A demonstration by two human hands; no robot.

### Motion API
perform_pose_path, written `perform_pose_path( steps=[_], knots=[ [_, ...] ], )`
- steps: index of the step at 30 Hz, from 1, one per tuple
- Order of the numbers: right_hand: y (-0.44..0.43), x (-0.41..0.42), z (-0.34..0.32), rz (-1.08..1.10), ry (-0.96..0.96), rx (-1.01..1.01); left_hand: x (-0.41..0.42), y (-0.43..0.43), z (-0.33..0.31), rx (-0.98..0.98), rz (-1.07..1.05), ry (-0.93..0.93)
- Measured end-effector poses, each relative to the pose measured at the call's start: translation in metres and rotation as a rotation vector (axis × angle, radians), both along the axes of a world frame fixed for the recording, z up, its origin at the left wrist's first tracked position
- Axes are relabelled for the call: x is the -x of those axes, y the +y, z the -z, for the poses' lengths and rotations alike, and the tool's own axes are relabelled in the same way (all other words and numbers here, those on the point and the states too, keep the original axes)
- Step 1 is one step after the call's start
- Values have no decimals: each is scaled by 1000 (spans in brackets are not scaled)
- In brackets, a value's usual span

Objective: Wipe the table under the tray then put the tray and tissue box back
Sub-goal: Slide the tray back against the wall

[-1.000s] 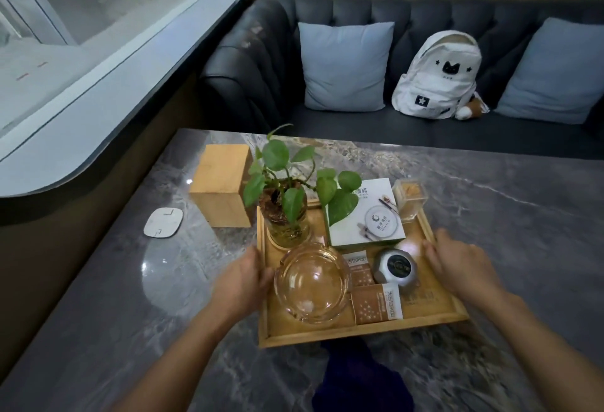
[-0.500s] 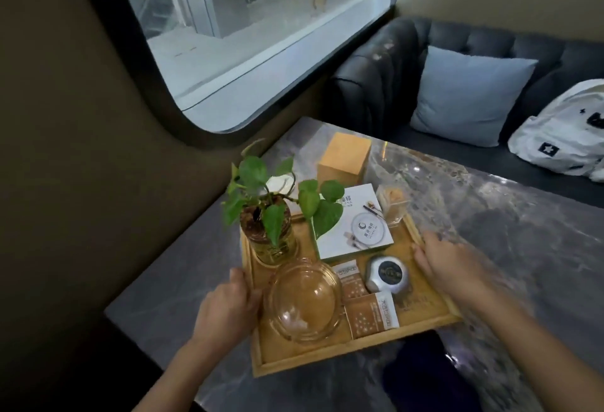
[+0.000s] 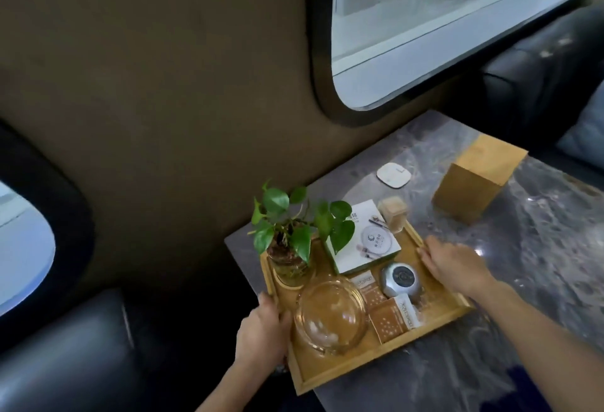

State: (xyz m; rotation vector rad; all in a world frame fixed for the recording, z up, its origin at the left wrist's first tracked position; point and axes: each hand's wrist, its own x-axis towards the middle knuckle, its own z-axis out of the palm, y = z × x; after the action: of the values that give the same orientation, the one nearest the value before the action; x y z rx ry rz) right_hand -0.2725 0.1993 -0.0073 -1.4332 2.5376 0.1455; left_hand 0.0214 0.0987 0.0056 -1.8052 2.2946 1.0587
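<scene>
I have the wooden tray [image 3: 434,315] by its two short sides: my left hand [image 3: 261,335] curls its fingers round the left rim, thumb on top, and my right hand [image 3: 452,266] presses on the right rim with the fingers held close together and laid along the wood; whether they hook under it I cannot tell. Gripping opposite sides keeps the load level, which matters because the tray is crowded: a potted plant [image 3: 291,238] in a glass jar at its far left corner, a glass ashtray [image 3: 330,313] near my left hand, a white box [image 3: 366,241], a round grey gadget [image 3: 400,279], small brown packets [image 3: 390,318] and a little clear jar [image 3: 394,214] at the far right corner. The tray sits at the left end of the marble table [image 3: 539,258], its near left corner hanging past the table's edge, so I judge it is being carried aside to free the surface for wiping. The tissue box [image 3: 474,183] stands upright on the table beyond the tray, apart from it, with a white coaster [image 3: 394,174] nearer the wall edge.
</scene>
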Motion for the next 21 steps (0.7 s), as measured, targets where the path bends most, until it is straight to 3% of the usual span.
perform_pose_path(
  steps=[13, 16, 19, 21],
  knots=[
    [-40, 10, 11, 0, -55, -67, -1, 4, 22, -31, -101, 67],
    [-43, 10, 9, 93, -230, 38, -4, 9, 19, -41, -71, 87],
    [-32, 20, 10, 151, -561, 135, -13, 17, 19, -127, 31, 96],
    [-14, 33, 13, 125, -764, 87, -19, 24, 22, -211, 99, 121]
  ],
)
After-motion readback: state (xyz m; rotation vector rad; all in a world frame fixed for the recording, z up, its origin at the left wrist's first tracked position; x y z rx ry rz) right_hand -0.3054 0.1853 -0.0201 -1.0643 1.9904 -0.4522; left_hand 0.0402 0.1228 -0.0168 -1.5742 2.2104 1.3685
